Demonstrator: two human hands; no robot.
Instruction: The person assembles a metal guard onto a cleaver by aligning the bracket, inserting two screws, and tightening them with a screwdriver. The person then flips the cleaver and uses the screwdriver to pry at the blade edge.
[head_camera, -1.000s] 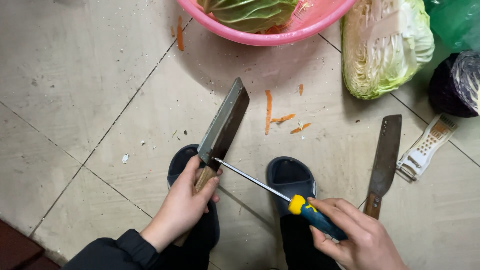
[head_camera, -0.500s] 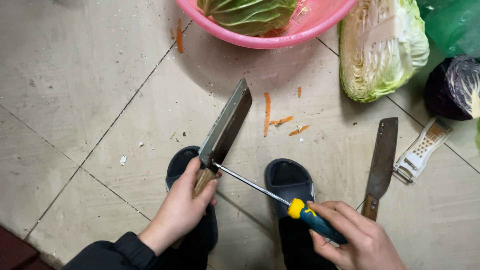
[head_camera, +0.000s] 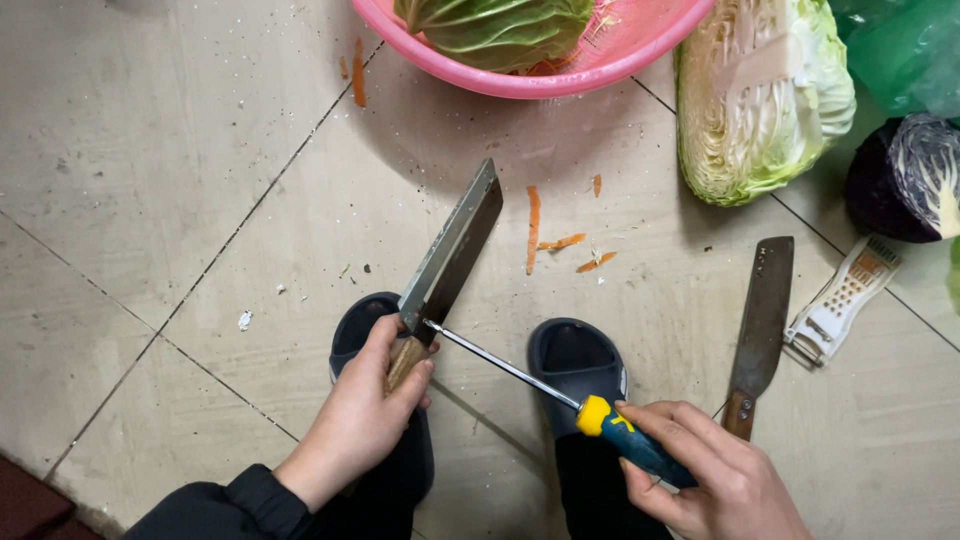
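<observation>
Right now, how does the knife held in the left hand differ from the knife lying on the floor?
The broad rectangular steel cleaver is gripped by the left hand, its blade raised and touched by a rod; the narrower dark brown-bladed knife lies flat on the tiled floor, untouched. The cleaver is wider and brighter. Both have wooden handles.

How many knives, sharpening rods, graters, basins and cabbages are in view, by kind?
Knives: 2, cleaver in the left hand, second knife on the floor
Sharpening rod: 1, in the right hand
Grater: 1
Pink basin: 1
Cabbages: 3, green, pale, purple
Total: 8
</observation>
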